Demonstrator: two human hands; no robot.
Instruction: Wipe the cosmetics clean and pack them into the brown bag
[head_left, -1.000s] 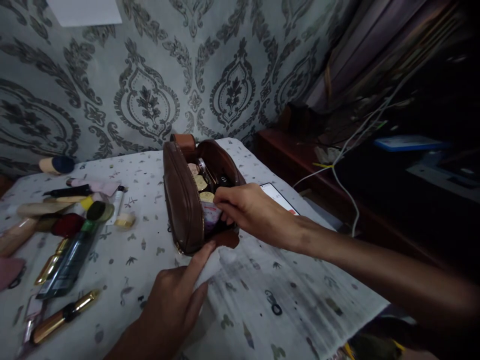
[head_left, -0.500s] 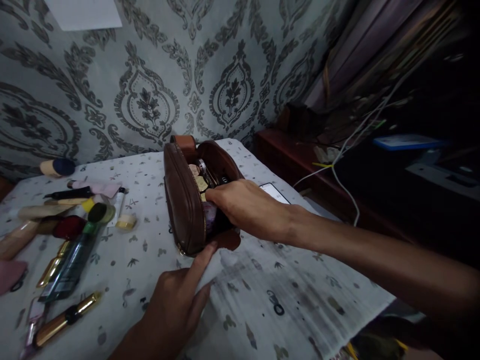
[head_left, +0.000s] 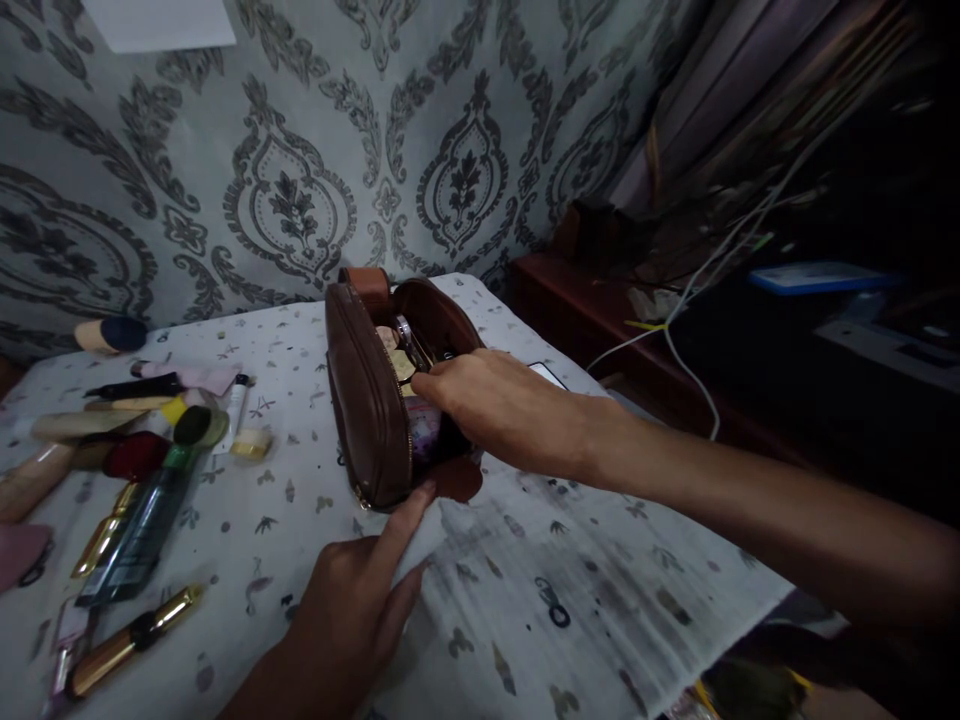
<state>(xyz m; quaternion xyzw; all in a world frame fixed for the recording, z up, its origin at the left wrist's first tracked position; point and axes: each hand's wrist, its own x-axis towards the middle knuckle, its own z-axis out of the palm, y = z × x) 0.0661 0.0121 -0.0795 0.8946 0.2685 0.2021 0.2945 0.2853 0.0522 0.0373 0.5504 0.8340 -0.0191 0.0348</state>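
Note:
A brown zip-up toiletry bag (head_left: 365, 400) stands open on the cloth-covered table, with several small items inside it. My right hand (head_left: 510, 405) reaches over its right side, fingers curled down into the opening. The fingertips are hidden, and whatever they grip cannot be made out. A pale yellow item (head_left: 401, 367) in the bag lies just beyond these fingers. My left hand (head_left: 352, 590) is closed on a white tissue (head_left: 422, 537), its index fingertip touching the bag's near bottom edge beside a brown flap (head_left: 459, 480).
Cosmetics lie spread at the left, among them a green bottle (head_left: 135, 535), a gold-and-black tube (head_left: 135, 640) and a makeup brush (head_left: 112, 335). A phone (head_left: 547, 375) lies partly behind my right hand. White cables (head_left: 686, 300) hang at the right beyond the table (head_left: 525, 600).
My right hand has shifted slightly to the left and up at the bag's opening, showing more of a purplish item inside. My left hand holds its place.

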